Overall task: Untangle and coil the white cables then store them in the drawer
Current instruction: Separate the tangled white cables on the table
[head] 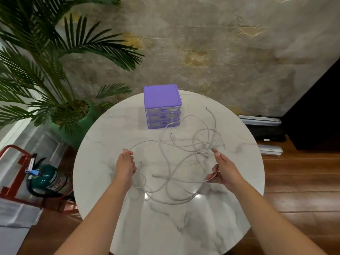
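Observation:
A loose tangle of white cables (176,159) sprawls over the middle of the round marble table (165,227). My left hand (126,165) pinches one cable near its plug end at the tangle's left side, with a small loop hanging below the fist. My right hand (221,169) grips another stretch of cable at the right side, index finger raised. The purple drawer unit (161,105) stands at the table's far edge, behind the tangle, with its three clear drawers closed; one strand reaches its bottom drawer.
A potted palm (55,74) in a green pot stands left of the table. A green fire extinguisher (48,179) in a red stand lies on the floor at left. Metal bars and dark gear (265,129) sit on the wooden floor at right.

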Motion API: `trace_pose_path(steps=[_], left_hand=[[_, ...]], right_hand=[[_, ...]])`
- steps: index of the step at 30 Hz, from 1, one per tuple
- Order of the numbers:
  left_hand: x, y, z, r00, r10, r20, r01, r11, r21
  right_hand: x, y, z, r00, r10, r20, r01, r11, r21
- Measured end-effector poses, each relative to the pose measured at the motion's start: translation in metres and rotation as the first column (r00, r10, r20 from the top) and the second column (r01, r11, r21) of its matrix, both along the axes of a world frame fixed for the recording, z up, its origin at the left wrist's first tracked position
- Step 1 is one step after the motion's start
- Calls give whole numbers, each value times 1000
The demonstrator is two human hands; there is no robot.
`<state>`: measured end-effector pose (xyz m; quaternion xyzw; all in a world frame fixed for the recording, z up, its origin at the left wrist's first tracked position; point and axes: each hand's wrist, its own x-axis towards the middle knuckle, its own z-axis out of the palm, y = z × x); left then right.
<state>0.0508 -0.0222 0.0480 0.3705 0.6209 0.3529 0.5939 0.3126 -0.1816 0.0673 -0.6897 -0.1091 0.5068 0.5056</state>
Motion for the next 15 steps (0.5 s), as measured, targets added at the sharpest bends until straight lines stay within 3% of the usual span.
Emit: trace_pose_path(steps=[5,9,13,15], left_hand=[[18,-8,0,1000,7,10,-7,1000,-2],[39,-15,4,998,36,50,-37,999,33],[59,-26,10,1000,3,20,-5,998,62],[70,-33,13,1000,-23,-21,24,997,67]], right_hand=[[33,1,27,970,125,209,-116,992,-55],[71,-6,40,883,329,335,-260,936,-237],[108,-15,39,659,582,476,-362,800,-478],[124,-22,30,564,629,535,-353,770,-532]])
